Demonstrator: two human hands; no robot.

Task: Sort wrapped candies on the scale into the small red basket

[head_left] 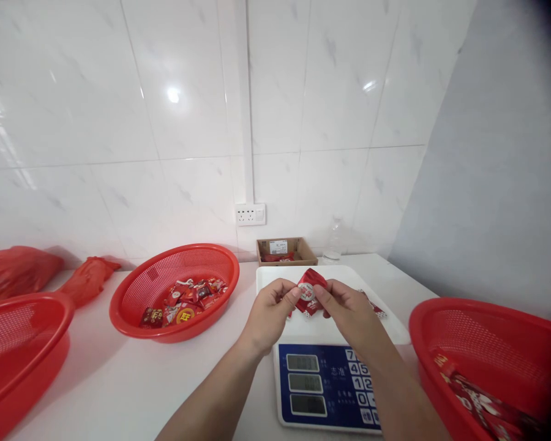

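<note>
Both my hands meet above the white pan (275,278) of an electronic scale (324,386). My left hand (269,309) and my right hand (349,309) pinch a small red candy packet (311,289) between their fingertips, holding it just over the pan. The packet has a round white label facing me. More red wrapping shows on the pan beside my right hand. The scale's blue front panel with displays and number keys lies under my wrists.
A red mesh basket (174,291) with several wrapped candies sits left of the scale. Another red basket (487,355) with red packets stands at the right, a third (18,355) at the far left. A small cardboard box (285,250) and red plastic bags (50,272) lie against the tiled wall.
</note>
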